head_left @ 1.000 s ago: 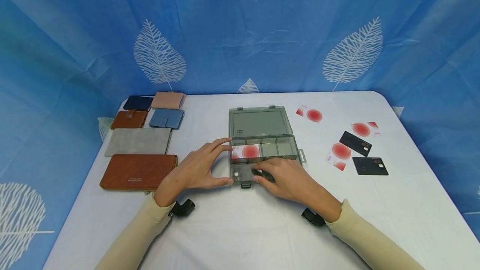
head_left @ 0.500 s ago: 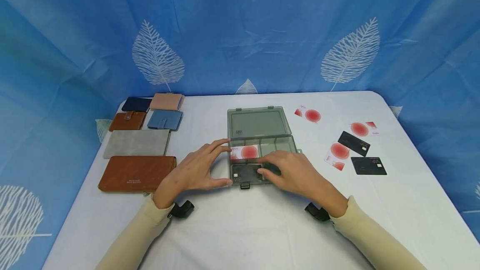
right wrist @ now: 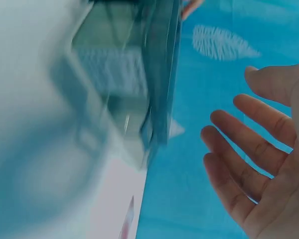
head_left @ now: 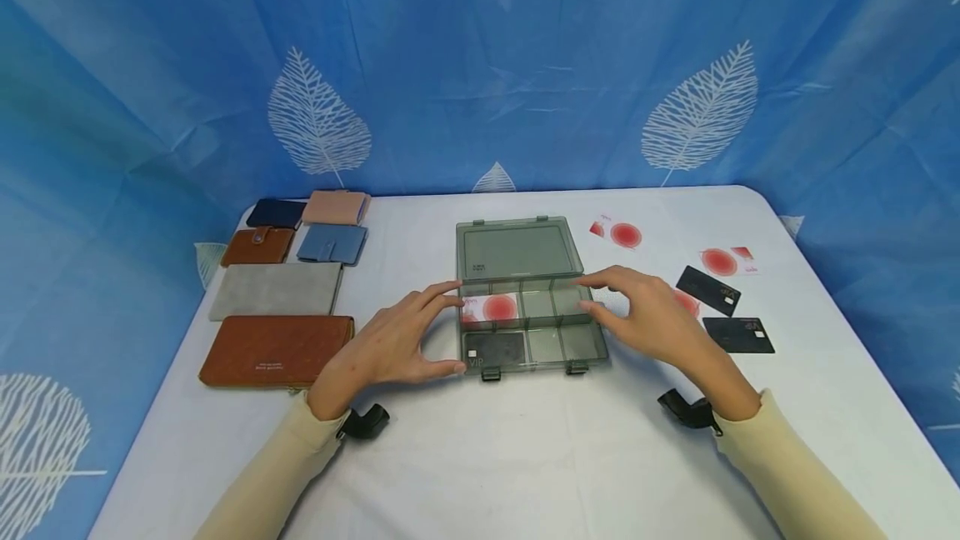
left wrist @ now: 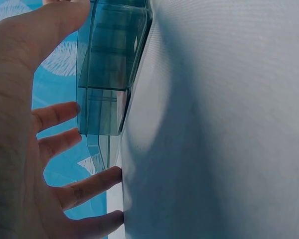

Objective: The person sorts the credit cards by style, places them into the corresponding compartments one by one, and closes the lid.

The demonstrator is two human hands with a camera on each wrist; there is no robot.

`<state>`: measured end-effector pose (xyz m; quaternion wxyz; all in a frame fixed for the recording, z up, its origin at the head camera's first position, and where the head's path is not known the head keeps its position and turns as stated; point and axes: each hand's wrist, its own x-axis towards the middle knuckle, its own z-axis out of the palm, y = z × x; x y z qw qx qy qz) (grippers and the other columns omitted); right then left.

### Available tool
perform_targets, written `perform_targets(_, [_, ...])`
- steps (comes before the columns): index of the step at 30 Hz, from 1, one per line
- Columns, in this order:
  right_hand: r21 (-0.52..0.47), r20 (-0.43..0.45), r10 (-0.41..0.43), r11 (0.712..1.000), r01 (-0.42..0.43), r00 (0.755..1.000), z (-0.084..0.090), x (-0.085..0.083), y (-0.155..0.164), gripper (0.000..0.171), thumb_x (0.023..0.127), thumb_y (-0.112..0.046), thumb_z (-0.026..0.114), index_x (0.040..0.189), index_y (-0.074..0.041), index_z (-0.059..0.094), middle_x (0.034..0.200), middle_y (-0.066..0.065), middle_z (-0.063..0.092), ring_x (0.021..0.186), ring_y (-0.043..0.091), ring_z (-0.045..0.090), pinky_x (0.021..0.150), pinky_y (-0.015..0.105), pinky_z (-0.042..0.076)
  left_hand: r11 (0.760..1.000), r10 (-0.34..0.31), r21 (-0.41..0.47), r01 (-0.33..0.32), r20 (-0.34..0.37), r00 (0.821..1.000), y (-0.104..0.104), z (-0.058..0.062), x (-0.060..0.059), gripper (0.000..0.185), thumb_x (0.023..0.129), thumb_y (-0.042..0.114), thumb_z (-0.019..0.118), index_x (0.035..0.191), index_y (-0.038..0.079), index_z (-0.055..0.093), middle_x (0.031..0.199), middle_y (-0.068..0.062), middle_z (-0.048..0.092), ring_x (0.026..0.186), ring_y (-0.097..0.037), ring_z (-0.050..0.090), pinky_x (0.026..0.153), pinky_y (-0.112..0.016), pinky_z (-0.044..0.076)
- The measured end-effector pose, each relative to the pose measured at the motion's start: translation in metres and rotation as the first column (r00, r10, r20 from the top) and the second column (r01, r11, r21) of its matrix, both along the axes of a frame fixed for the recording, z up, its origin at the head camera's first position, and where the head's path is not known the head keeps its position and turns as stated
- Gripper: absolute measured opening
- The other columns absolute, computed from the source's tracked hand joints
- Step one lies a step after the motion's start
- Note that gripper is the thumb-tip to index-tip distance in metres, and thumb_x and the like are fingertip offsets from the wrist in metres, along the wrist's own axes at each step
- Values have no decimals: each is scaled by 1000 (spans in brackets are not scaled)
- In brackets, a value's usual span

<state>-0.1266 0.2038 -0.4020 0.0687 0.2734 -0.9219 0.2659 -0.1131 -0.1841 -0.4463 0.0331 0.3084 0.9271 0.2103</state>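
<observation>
Two hands (head_left: 397, 340) flank grey box (head_left: 525, 307); right-wrist view blurred.

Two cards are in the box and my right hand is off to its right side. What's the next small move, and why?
Probably reach the right hand for the nearest loose card, the black card on the table. The box lies open with empty compartments, the left hand steadies its left edge, and the right hand holds nothing.
</observation>
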Motion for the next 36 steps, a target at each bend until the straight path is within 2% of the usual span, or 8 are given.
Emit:
perform_targets(5, [11, 34, -95, 995, 95, 995, -1, -7, 27, 38, 97, -16, 82, 134, -9, 75, 133, 16, 74, 127, 42, 67, 104, 64, 51, 1000, -10, 5, 10, -16, 1000, -1, 0, 0, 92, 86, 71, 78, 159, 21, 52, 174, 0, 33, 143, -33, 54, 92, -60, 59])
perform_targets(10, [20, 77, -173, 985, 172, 982, -2, -14, 53, 41, 97, -16, 81, 137, -6, 72, 136, 23, 70, 125, 46, 64, 100, 68, 51, 1000, -21, 10, 22, -30, 999, -2, -1, 0, 88, 87, 68, 78, 159, 23, 53, 174, 0, 33, 143, -32, 54, 90, -58, 60])
perform_targets(18, [86, 168, -287, 957, 276, 943, 0, -22, 92, 50, 99, -19, 79, 144, -1, 65, 143, 30, 63, 138, 54, 51, 107, 77, 40, 1000, -18, 0, 18, -19, 1000, -1, -1, -1, 90, 87, 70, 78, 160, 24, 51, 175, -1, 33, 144, -33, 53, 93, -61, 58])
perform_targets(26, [130, 178, -337, 939, 318, 924, -14, -25, 128, 55, 101, -21, 77, 147, 3, 59, 142, 35, 61, 127, 59, 54, 99, 78, 44, 1000, -26, 8, 26, -30, 999, -1, 0, -1, 91, 86, 70, 79, 159, 23, 52, 174, -1, 33, 144, -33, 53, 91, -60, 59])
perform_targets(33, [110, 176, -333, 942, 318, 926, -29, -29, 151, 56, 98, -16, 81, 144, 7, 59, 139, 39, 61, 123, 60, 58, 100, 74, 46, 1000, -19, 6, 19, -17, 1000, 0, 0, 0, 92, 85, 71, 79, 160, 24, 51, 175, -2, 32, 145, -34, 52, 91, -61, 59])
perform_targets(36, [127, 203, -347, 936, 327, 916, -33, -30, 159, 58, 98, -16, 81, 144, 8, 58, 137, 40, 61, 124, 60, 57, 101, 76, 44, 1000, -13, 4, 13, -10, 1000, 0, 1, 0, 92, 85, 71, 79, 159, 24, 52, 175, -1, 32, 145, -34, 52, 92, -61, 58])
